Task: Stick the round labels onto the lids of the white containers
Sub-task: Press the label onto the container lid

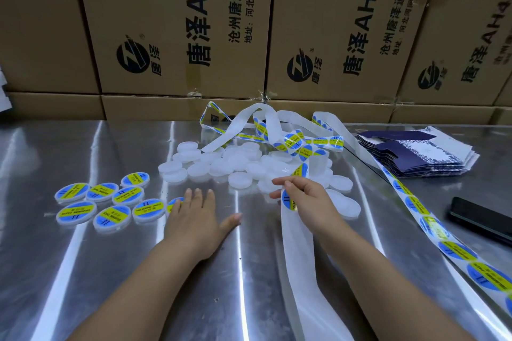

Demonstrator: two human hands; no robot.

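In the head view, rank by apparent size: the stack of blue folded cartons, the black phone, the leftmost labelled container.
1. stack of blue folded cartons
2. black phone, cut off at the frame edge, so only its visible part counts
3. leftmost labelled container

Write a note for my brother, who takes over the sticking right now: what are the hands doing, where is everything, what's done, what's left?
Left hand: open, flat on the metal table, fingers over one of the labelled containers.
Right hand: pinches the label strip at a label.
Done: about eight labelled containers, grouped at the left.
Left: the pile of plain white containers in the middle. More labels wait on the strip along the right.
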